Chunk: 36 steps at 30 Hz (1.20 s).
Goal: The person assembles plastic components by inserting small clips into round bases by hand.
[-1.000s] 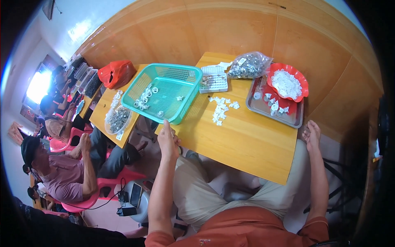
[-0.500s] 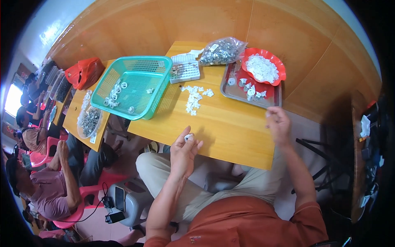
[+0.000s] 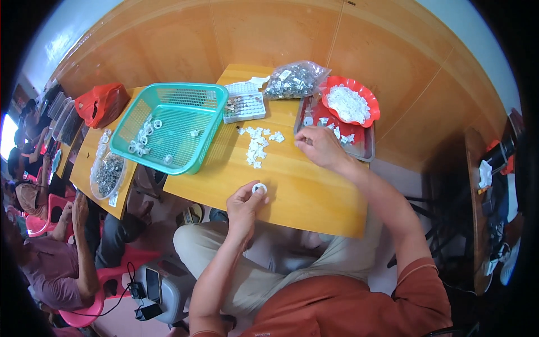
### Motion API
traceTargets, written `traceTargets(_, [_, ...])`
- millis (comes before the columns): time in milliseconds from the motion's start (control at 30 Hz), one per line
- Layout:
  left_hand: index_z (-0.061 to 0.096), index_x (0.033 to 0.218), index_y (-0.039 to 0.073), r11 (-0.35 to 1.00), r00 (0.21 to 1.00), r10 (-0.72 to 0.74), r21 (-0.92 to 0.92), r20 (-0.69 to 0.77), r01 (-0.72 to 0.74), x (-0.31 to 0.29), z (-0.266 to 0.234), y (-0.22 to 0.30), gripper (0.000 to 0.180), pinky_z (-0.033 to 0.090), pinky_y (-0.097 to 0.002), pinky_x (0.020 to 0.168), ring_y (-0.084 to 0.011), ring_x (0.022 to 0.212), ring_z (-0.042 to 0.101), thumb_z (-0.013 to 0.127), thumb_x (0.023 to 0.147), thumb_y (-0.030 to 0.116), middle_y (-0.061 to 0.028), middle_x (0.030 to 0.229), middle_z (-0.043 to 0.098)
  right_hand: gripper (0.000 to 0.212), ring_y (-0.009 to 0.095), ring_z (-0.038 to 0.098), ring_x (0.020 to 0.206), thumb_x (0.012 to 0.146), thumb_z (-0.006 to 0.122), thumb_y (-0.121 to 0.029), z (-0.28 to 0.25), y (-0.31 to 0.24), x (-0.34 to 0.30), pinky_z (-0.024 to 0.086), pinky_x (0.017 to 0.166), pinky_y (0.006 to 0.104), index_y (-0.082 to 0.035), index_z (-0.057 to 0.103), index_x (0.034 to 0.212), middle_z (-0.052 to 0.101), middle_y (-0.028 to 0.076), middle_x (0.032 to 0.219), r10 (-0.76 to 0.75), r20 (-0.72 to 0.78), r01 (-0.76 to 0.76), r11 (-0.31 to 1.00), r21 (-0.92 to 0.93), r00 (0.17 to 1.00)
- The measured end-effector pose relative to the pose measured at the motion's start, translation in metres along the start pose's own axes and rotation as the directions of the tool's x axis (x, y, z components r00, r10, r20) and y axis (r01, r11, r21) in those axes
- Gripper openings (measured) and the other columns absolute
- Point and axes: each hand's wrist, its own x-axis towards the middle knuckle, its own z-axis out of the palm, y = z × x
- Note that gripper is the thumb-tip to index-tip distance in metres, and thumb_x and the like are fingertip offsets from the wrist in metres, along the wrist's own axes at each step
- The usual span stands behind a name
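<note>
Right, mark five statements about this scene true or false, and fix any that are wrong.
1. The left hand holds a round white piece. True.
2. The green basket has nothing in it. False: several small white pieces lie in it.
3. The red bowl holds a heap of white pieces. True.
4. The right hand is gripping the rim of the green basket. False: it is apart from the basket, near the tray.
5. The clear bag of metal parts lies left of the green basket. False: it lies to the right.
</note>
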Motion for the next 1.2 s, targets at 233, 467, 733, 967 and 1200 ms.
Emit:
traceTargets(233, [0.059,0.116,-0.007,0.999,0.996,-0.003,0.037,0.088,-0.001,0.02,0.0,0.004,0.028,0.054,-0.0255,0.073,-0.0136,0.079,0.062,0.063,0.09,0.002,-0.0095,0.096,0.065,0.015,0.037,0.065,0.079,0.079,0.062,-0.014,0.026,0.005,0.099,0.051,0.071,0.0444,-0.003,0.069,0.087,0.067,0.018,0.083,0.002,0.124,0.005,0.998,-0.059,0.992])
traceTargets(467, [0.059,0.115,-0.007,1.0,0.994,0.012,-0.004,0.107,-0.011,0.031,-0.002,0.011,0.027,0.053,-0.0245,0.072,-0.0129,0.076,0.063,0.062,0.089,-0.002,-0.009,0.092,0.066,0.018,0.039,0.064,0.091,0.082,0.06,-0.014,0.077,0.015,0.178,0.051,0.078,0.0467,-0.004,0.07,0.093,0.067,0.021,0.095,-0.146,0.23,0.194,0.96,-0.203,0.962])
traceTargets(733, [0.059,0.114,-0.007,0.996,0.998,0.024,-0.092,0.049,-0.02,0.041,-0.011,0.017,0.025,0.054,-0.0248,0.071,-0.0121,0.079,0.064,0.061,0.089,-0.003,-0.0102,0.095,0.066,0.019,0.041,0.063,0.092,0.083,0.058,-0.016,0.114,0.013,0.204,0.05,0.078,0.0498,-0.002,0.068,0.089,0.066,0.024,0.094,0.125,0.371,0.054,0.898,-0.437,0.92])
traceTargets(967, [0.059,0.114,-0.007,0.988,0.999,0.008,-0.152,0.033,-0.003,0.043,-0.011,0.021,0.024,0.055,-0.0252,0.073,-0.0123,0.082,0.063,0.06,0.09,-0.003,-0.0104,0.097,0.066,0.02,0.041,0.065,0.094,0.076,0.054,0.002,0.114,0.011,0.198,0.053,0.077,0.0489,0.004,0.065,0.093,0.066,0.026,0.098,0.062,0.437,0.182,0.85,-0.494,0.897])
traceTargets(1200, [0.059,0.115,-0.006,0.984,1.0,0.008,-0.179,0.03,-0.002,0.042,-0.009,0.02,0.025,0.055,-0.0254,0.072,-0.0124,0.081,0.063,0.06,0.09,-0.002,-0.0101,0.097,0.066,0.015,0.039,0.064,0.091,0.08,0.056,-0.003,0.102,0.014,0.182,0.052,0.075,0.0473,0.001,0.063,0.092,0.065,0.022,0.094,-0.121,0.361,0.268,0.881,-0.391,0.925])
